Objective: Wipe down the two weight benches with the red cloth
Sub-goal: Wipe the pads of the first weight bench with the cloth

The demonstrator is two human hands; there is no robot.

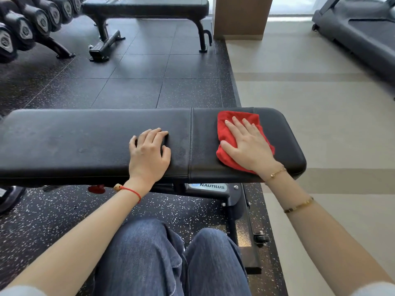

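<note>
A black padded weight bench (74,142) lies across the view right in front of my knees. The red cloth (226,129) sits crumpled on its right-hand seat pad. My right hand (248,144) lies flat on the cloth, fingers spread, pressing it to the pad. My left hand (149,148) rests on the long pad just left of the seam, fingers slightly curled, holding nothing. A second black bench (149,6) stands at the far side of the dark floor mats.
A rack of dumbbells (25,28) runs along the upper left. A wooden pillar (241,18) stands behind the far bench, and a treadmill (363,30) sits at the top right on the pale floor. Dark rubber mats (139,82) span the gap between the benches.
</note>
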